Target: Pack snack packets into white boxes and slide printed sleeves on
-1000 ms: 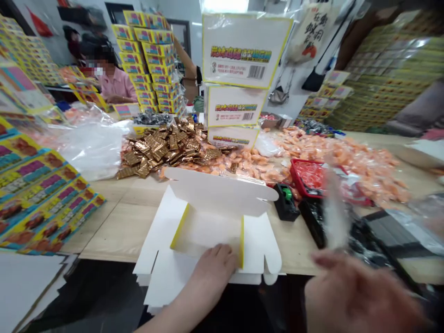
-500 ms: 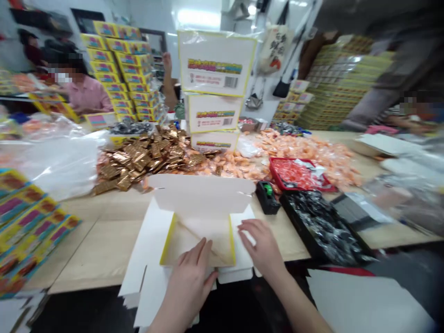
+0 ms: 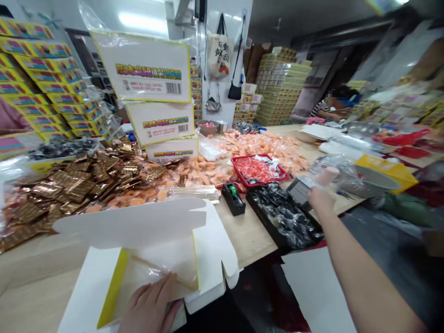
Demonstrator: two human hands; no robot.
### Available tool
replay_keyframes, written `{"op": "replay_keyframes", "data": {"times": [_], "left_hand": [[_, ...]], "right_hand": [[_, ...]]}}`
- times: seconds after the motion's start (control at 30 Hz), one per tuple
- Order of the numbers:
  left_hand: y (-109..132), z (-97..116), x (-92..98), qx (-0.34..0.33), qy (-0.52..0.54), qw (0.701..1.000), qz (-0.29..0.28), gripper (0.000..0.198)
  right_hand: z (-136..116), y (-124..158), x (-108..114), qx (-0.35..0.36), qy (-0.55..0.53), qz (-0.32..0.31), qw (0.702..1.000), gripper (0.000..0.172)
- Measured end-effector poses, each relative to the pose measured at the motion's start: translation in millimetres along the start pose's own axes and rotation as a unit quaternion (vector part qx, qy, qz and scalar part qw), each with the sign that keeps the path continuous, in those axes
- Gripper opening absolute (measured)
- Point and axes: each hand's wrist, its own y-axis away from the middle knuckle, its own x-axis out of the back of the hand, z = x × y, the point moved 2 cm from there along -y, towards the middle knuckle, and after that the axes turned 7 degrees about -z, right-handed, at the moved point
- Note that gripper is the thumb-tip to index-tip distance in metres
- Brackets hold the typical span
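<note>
To the left, beyond the left hand, a heap of gold packets (image 3: pixel 74 185) is spread over the surface (image 3: pixel 251 240), with a stack of printed boxes (image 3: pixel 163 122) set to its right. Nearer, the open white box (image 3: pixel 138 224) is covered along its near side by the left hand (image 3: pixel 152 300), fingers stretched out; a clear film (image 3: pixel 156 268) is seen inside, by those fingers, though whether it is pinched or merely pressed cannot be told. And here is the change: the right hand (image 3: pixel 322 201), placed beside the box half a second ago, has been sent well out to the right, so the box seems left to the left hand alone. Between the hands lie a black tape dispenser (image 3: pixel 233 199), a red tray (image 3: pixel 268 182) and a black tray (image 3: pixel 265 226) filled with dark wrapped packets (image 3: pixel 286 212). By the right hand a striped packet (image 3: pixel 299 190) is reached, a pinkish thing (image 3: pixel 328 175) just beyond; whether anything is gripped there cannot be told
</note>
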Motion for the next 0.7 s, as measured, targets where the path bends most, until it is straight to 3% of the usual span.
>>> {"op": "replay_keyframes", "data": {"times": [0.13, 0.23, 0.33, 0.4, 0.43, 0.47, 0.5, 0.53, 0.57, 0.6, 0.63, 0.7], "left_hand": [[0, 0, 5.0, 0.007, 0.014, 1.0, 0.006, 0.039], [3, -1, 16.7, -0.004, 0.053, 0.997, 0.051, 0.049], [5, 3, 39.3, 0.003, 0.126, 0.988, 0.093, 0.047], [0, 13, 60.4, 0.007, 0.165, 0.979, 0.115, 0.048], [-5, 20, 71.9, -0.002, 0.178, 0.977, 0.12, 0.052], [-12, 29, 83.0, -0.022, 0.186, 0.976, 0.114, 0.057], [-19, 38, 93.1, -0.054, 0.192, 0.975, 0.097, 0.06], [-25, 47, 101.6, -0.097, 0.197, 0.973, 0.069, 0.056], [-30, 54, 108.1, -0.14, 0.201, 0.969, 0.035, 0.045], [-33, 59, 112.5, -0.174, 0.203, 0.964, 0.006, 0.032], [-33, 59, 114.9, -0.197, 0.201, 0.96, -0.011, 0.026], [-26, 48, 114.2, -0.192, 0.18, 0.965, 0.001, 0.03]], "right_hand": [[1, -4, 5, -0.013, 0.003, -0.011, 1.0, 0.02], [-4, 8, 21, 0.011, -0.017, 0.047, 0.999, 0.029], [-23, 54, 41, 0.078, -0.051, 0.081, 0.992, 0.034], [-48, 110, 56, 0.193, -0.096, 0.021, 0.976, 0.026], [-63, 144, 64, 0.274, -0.119, -0.034, 0.954, 0.019], [-81, 181, 71, 0.424, -0.183, -0.135, 0.877, 0.017], [-97, 216, 78, 0.53, -0.217, -0.232, 0.786, 0.018], [-110, 244, 83, 0.595, -0.233, -0.296, 0.71, 0.017], [-120, 262, 85, 0.63, -0.256, -0.333, 0.653, 0.017], [-126, 267, 83, 0.637, -0.267, -0.348, 0.633, 0.018], [-127, 261, 75, 0.618, -0.27, -0.34, 0.655, 0.023], [-115, 219, 49, 0.501, -0.227, -0.269, 0.791, 0.038]]}}
